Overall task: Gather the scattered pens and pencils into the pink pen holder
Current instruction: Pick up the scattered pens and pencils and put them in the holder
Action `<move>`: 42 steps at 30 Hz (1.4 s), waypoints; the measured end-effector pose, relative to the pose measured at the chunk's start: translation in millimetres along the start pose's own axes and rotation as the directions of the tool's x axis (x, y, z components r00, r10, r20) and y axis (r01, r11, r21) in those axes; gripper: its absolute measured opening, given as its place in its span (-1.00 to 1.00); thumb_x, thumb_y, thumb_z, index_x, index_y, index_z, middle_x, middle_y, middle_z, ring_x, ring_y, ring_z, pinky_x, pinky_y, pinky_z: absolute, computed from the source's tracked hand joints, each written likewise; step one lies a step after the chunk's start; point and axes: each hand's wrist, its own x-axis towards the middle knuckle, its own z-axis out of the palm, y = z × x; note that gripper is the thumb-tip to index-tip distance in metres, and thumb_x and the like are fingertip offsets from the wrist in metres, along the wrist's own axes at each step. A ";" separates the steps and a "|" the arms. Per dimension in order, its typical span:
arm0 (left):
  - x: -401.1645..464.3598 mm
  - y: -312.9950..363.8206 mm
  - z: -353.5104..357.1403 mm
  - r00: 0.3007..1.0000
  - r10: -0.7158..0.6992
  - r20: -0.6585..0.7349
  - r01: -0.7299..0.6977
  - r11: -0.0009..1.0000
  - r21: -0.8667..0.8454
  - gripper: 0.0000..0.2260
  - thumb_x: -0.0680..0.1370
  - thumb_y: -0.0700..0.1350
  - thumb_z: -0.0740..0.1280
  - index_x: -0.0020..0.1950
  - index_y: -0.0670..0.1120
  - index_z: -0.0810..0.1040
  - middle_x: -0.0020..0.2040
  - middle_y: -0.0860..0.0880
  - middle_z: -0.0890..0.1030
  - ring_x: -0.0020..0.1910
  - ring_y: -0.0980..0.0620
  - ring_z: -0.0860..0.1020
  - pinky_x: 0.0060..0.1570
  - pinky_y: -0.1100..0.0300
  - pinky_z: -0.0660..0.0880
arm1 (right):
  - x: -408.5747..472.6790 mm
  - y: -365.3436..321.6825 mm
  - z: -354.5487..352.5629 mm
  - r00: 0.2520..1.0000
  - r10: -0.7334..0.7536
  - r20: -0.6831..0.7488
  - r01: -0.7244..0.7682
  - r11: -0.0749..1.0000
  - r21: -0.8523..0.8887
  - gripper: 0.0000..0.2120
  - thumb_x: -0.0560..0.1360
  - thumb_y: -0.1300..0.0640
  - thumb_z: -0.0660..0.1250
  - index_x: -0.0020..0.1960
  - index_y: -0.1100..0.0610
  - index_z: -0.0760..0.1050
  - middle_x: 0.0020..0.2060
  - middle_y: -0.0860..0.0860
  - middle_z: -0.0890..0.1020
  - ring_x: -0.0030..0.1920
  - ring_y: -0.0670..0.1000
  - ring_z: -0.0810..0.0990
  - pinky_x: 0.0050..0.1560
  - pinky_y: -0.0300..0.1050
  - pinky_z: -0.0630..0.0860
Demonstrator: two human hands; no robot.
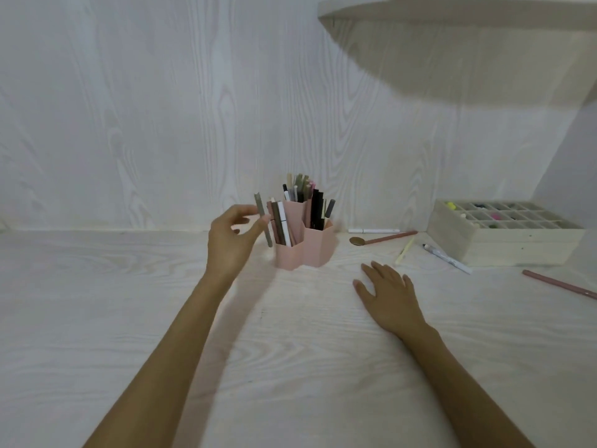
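Note:
The pink pen holder [303, 250] stands mid-desk near the back wall, its compartments full of several upright pens and pencils. My left hand [231, 240] is raised just left of it and pinches a grey-olive pen [263, 221] upright beside the holder's left compartment. My right hand [387, 294] lies flat on the desk to the right of the holder, fingers spread, holding nothing. Loose on the desk at the right lie a white pen [373, 230], a brown pen [387, 237], a pale yellow pencil [404, 251], a white marker [447, 259] and a dusty pink pencil [559, 283].
A wooden compartment box [504, 240] with small items sits at the right back. A round brown coin-like disc [356, 241] lies by the brown pen's tip. A shelf [452, 14] overhangs at the top right. The pale wood desk [290, 350] stretches toward me.

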 end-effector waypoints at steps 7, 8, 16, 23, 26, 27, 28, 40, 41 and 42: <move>34.3 15.2 30.1 0.989 -0.083 -0.125 0.115 0.955 0.273 -0.79 0.43 0.06 0.45 0.00 0.01 0.64 -0.09 0.06 0.70 -0.07 0.10 0.62 -0.09 0.19 0.45 | 2.6 1.7 1.9 1.000 -0.008 0.010 0.008 1.000 0.014 -0.48 0.59 -0.18 -0.04 0.50 -0.01 0.11 0.52 -0.02 0.11 0.52 0.02 0.02 0.49 0.11 -0.12; 32.6 10.0 34.4 0.989 -0.108 -0.104 0.136 0.934 0.330 -0.80 0.43 0.06 0.45 -0.01 0.01 0.66 -0.10 0.06 0.70 -0.09 0.09 0.61 -0.12 0.19 0.44 | 2.7 1.5 2.1 1.000 -0.009 0.009 0.009 1.000 0.021 -0.48 0.59 -0.18 -0.04 0.50 -0.01 0.11 0.52 -0.02 0.11 0.52 0.02 0.01 0.49 0.11 -0.13; 20.6 -16.6 48.8 0.994 -0.101 -0.040 0.106 0.832 0.545 -0.86 0.41 0.11 0.46 -0.22 0.06 0.68 -0.27 0.08 0.65 -0.29 0.07 0.52 -0.39 0.28 0.29 | 4.4 1.2 2.9 1.000 -0.012 0.000 0.012 1.000 0.021 -0.48 0.59 -0.17 -0.03 0.49 0.00 0.12 0.52 -0.01 0.12 0.52 0.03 0.01 0.48 0.13 -0.13; 5.7 -23.3 57.4 0.989 -0.007 -0.148 0.083 0.853 0.515 -0.78 0.48 0.15 0.36 -0.17 0.03 0.65 -0.25 0.08 0.63 -0.27 0.05 0.51 -0.32 0.22 0.31 | 2.9 0.6 2.2 1.000 -0.019 0.000 0.018 0.999 0.036 -0.48 0.59 -0.17 -0.03 0.49 0.01 0.13 0.52 0.00 0.13 0.52 0.04 0.02 0.48 0.14 -0.13; -20.9 -13.8 75.6 0.970 0.101 -0.222 -0.004 0.917 0.399 -0.78 0.50 0.17 0.30 -0.26 0.10 0.55 -0.40 0.17 0.52 -0.36 0.13 0.49 -0.36 0.26 0.29 | -0.1 -0.1 1.5 1.000 -0.024 0.012 0.023 0.999 0.021 -0.49 0.60 -0.15 -0.03 0.49 0.01 0.11 0.52 0.00 0.11 0.52 0.04 0.01 0.48 0.14 -0.12; -30.1 -10.5 83.8 0.969 0.146 -0.199 -0.064 0.927 0.371 -0.79 0.50 0.17 0.30 -0.28 0.12 0.53 -0.43 0.18 0.50 -0.39 0.19 0.48 -0.38 0.29 0.30 | 0.1 1.0 -2.2 0.999 -0.034 0.034 0.034 0.999 0.003 -0.49 0.60 -0.14 -0.04 0.50 0.01 0.11 0.52 -0.01 0.11 0.52 0.04 0.02 0.48 0.13 -0.10; -38.4 -7.7 93.4 0.970 0.194 -0.148 -0.131 0.926 0.355 -0.79 0.50 0.16 0.30 -0.29 0.13 0.53 -0.45 0.19 0.49 -0.40 0.24 0.48 -0.39 0.34 0.30 | 1.8 4.0 -9.3 0.996 -0.050 0.077 0.051 0.999 -0.016 -0.51 0.61 -0.12 -0.04 0.50 0.00 0.11 0.52 -0.01 0.12 0.52 0.04 0.03 0.48 0.12 -0.07; -32.9 -16.0 204.3 0.855 -0.059 0.515 -0.231 0.846 0.480 -0.45 0.44 0.31 0.31 0.31 0.02 0.48 0.20 0.05 0.55 0.17 0.05 0.50 0.08 0.10 0.49 | 19.8 114.6 -43.8 0.963 0.165 -0.212 -0.172 0.985 -0.013 -0.49 0.60 0.03 0.11 0.49 0.18 0.12 0.46 0.12 0.25 0.44 0.11 0.22 0.38 0.00 0.23; -34.0 -16.5 214.7 0.850 -0.092 0.519 -0.233 0.818 0.526 -0.38 0.40 0.34 0.31 0.34 0.02 0.45 0.23 0.02 0.52 0.22 0.01 0.48 0.13 0.06 0.47 | 22.1 116.5 -40.8 0.968 0.166 -0.189 -0.179 0.983 -0.048 -0.47 0.60 0.00 0.07 0.50 0.16 0.07 0.48 0.10 0.21 0.45 0.11 0.18 0.39 0.02 0.20; -35.0 -16.7 224.2 0.848 -0.116 0.517 -0.236 0.791 0.564 -0.32 0.38 0.37 0.31 0.38 0.02 0.41 0.26 -0.02 0.50 0.25 -0.03 0.45 0.18 0.01 0.45 | 23.9 116.5 -39.3 0.969 0.163 -0.188 -0.180 0.981 -0.078 -0.47 0.60 -0.02 0.05 0.51 0.15 0.07 0.47 0.10 0.23 0.44 0.12 0.18 0.38 0.03 0.21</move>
